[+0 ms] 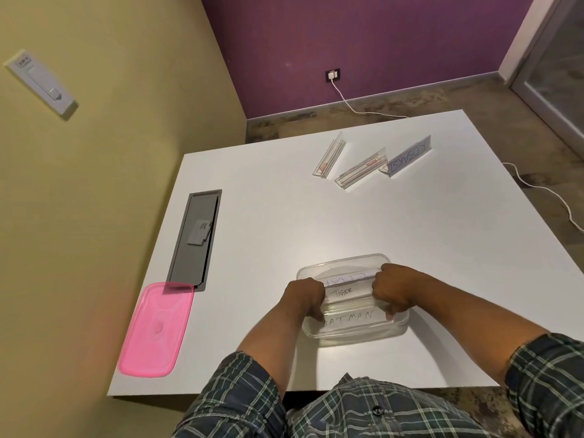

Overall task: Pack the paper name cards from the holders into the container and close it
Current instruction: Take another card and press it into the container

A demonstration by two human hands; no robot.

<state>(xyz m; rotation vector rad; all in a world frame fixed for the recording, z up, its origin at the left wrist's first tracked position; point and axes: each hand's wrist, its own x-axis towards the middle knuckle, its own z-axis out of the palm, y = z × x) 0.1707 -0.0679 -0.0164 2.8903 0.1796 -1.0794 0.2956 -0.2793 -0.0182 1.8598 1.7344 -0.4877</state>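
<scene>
Two hands: both over the clear container (354, 335) near the table's front edge, each gripping one end of a clear holder (347, 303)
Left hand (305, 297): fingers curled round the holder's left end, clenched on it
Right hand (392, 289): fingers curled round the holder's right end, grasping it too
Held holder: lies across the container's open top, paper card marked TIGER (343, 292) visible at it; whether that card sits in the holder or under it, cannot tell
Second card: white strip (346, 278) tilted up along the far side of the held holder, lettering unreadable
BATMAN card (350, 319): flat inside the container, near side
Pink lid (155, 330): flat on the table's left front corner, well apart from the container, so container uncovered
Far holders: three on the far part of the table, close together
Left empty holder (328, 156): clear, small red label
Middle empty holder (361, 170): clear, red label, lying just beside the right one
KOSAKSI holder (407, 158): upright, card in it
Table (268, 216): white, grey cable hatch (196, 238) at left
Background: wall socket with white cable (354, 107) on the floor
</scene>
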